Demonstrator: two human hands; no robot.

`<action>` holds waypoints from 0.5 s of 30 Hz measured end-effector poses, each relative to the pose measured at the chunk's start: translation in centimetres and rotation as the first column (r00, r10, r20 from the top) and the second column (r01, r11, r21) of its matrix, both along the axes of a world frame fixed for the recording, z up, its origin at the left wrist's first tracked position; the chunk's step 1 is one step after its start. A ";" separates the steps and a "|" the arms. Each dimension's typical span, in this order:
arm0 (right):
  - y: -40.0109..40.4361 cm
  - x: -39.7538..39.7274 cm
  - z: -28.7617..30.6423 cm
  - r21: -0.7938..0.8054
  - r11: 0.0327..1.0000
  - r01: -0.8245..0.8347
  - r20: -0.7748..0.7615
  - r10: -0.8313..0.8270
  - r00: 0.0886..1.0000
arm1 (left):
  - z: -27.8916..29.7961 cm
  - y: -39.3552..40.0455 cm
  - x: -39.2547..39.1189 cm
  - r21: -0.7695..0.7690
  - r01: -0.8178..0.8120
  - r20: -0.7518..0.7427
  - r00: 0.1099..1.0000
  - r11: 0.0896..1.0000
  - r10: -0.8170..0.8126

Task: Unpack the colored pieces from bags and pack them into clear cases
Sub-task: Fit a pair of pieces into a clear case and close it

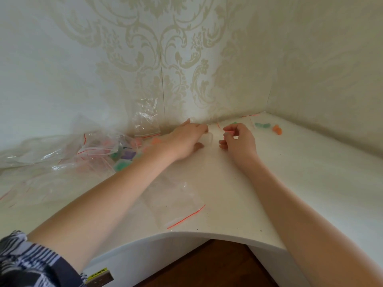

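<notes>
Just small pink piece [229, 132] pinched in right hand [238, 141], left hand [186, 139] gripping clear case [208, 139]

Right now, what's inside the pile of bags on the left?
Inside the pile of bags, green, purple and pinkish pieces show through the plastic. Crumpled film hides anything deeper.

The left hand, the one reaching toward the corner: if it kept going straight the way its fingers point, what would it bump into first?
Probably the wallpapered wall. The left hand points toward the back of the white table, its fingertips nearly at the wall's foot, with nothing visible between. Depth there is hard to judge.
</notes>
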State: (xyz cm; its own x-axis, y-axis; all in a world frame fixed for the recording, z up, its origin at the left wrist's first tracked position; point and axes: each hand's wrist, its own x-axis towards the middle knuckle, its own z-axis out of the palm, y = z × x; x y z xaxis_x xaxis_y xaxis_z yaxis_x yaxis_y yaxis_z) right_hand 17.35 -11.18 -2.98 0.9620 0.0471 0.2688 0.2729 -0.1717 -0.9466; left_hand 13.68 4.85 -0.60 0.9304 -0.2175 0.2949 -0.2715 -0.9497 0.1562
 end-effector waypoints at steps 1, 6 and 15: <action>0.0 0.0 0.0 0.026 1.000 -0.007 -0.010 0.008 1.000 | 0.1 -0.3 -0.4 -0.075 -0.011 0.053 0.998 0.997 0.015; 0.1 -0.1 0.0 0.159 0.985 -0.073 -0.080 0.087 0.993 | -0.5 -0.1 -1.7 -0.275 0.001 0.131 0.991 0.962 0.036; 0.3 -0.3 0.4 0.181 0.981 -0.071 -0.177 0.103 0.979 | -1.1 -1.5 -1.7 -0.306 0.043 -0.042 0.997 0.951 -0.059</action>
